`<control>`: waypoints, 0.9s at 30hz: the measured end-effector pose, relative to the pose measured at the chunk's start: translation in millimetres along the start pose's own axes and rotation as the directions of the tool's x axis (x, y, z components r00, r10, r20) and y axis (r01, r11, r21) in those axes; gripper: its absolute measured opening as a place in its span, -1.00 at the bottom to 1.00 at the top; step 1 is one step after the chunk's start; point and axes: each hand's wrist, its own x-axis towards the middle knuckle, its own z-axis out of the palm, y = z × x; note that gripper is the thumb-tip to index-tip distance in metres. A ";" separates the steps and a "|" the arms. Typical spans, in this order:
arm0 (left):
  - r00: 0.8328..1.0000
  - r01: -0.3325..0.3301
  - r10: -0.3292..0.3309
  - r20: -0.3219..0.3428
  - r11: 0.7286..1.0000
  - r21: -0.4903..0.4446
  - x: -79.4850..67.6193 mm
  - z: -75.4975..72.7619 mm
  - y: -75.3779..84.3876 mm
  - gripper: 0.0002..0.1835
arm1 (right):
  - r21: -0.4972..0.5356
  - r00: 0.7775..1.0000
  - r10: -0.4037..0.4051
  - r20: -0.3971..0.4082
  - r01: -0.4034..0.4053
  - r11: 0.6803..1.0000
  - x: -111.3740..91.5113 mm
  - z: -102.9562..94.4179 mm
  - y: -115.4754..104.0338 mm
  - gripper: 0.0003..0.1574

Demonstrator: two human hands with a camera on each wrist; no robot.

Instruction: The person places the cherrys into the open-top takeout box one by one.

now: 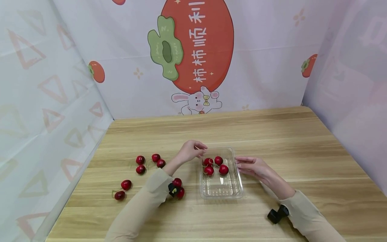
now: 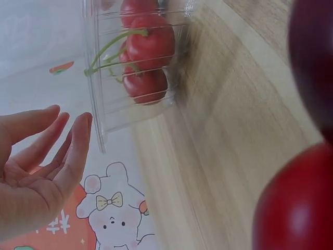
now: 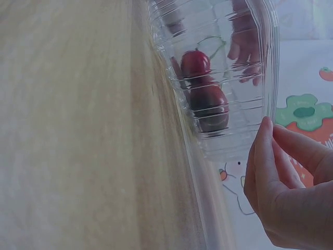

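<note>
A clear plastic box [image 1: 222,192] stands at the middle of the table with several red cherries [image 1: 223,169] in its far half. My left hand [image 1: 189,151] hovers at the box's far left corner. In the left wrist view, that hand's thumb and fingers [image 2: 82,130] are apart, fingertips close to the rim, nothing between them. On the opposite side my right hand [image 1: 255,168] pinches the right rim lightly between thumb and fingertips [image 3: 265,127]. Two cherries [image 1: 177,182] lie under the left wrist camera, which partly covers them.
Pairs of stemmed cherries lie left of my left arm: one pair [image 1: 140,164] with another [image 1: 156,157] beside it, and a nearer pair [image 1: 126,184]. The wooden table [image 1: 272,134] is bounded by printed cloth [image 1: 257,74] at the back and both sides.
</note>
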 end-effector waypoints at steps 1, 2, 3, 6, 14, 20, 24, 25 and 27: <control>1.000 -0.005 0.005 -0.006 1.000 0.006 -1.7 -1.2 0.1 -0.78 | 0.001 1.000 0.000 0.001 0.000 1.000 0.1 0.1 0.0 -0.67; 1.000 -0.014 0.014 -0.011 1.000 0.013 -3.5 -2.5 0.1 -0.77 | 0.003 1.000 0.001 0.000 -0.001 1.000 0.1 0.3 -0.1 -0.67; 1.000 -0.023 0.023 -0.017 1.000 0.018 -5.3 -3.7 0.0 -0.77 | 0.003 1.000 0.001 0.001 -0.001 1.000 0.1 0.3 -0.2 -0.67; 0.999 -0.046 0.047 -0.027 0.998 0.035 -10.2 -7.3 -0.4 -0.77 | 0.006 1.000 0.003 0.002 -0.003 1.000 -0.3 0.4 -0.5 -0.67; 0.993 -0.105 0.112 -0.038 0.983 0.153 -20.1 -16.2 -4.0 -0.79 | 0.008 1.000 -0.006 0.014 0.006 1.000 -1.0 0.0 -0.4 -0.65; 0.990 -0.121 0.132 -0.041 0.971 0.204 -30.4 -24.7 -6.5 -0.78 | 0.007 1.000 -0.010 0.022 0.010 1.000 -0.5 0.0 -0.1 -0.66; 0.990 -0.124 0.135 -0.039 0.970 0.208 -38.4 -31.2 -8.5 -0.76 | 0.009 1.000 -0.007 0.019 0.006 1.000 -0.2 -0.1 0.1 -0.67; 0.990 -0.123 0.134 -0.039 0.970 0.208 -40.5 -32.6 -8.8 -0.77 | 0.010 1.000 -0.006 0.019 0.006 1.000 -0.2 0.0 0.1 -0.68; 0.990 -0.126 0.137 -0.041 0.970 0.209 -44.4 -35.2 -9.5 -0.78 | 0.013 1.000 -0.005 0.016 0.005 1.000 -0.2 0.3 0.1 -0.68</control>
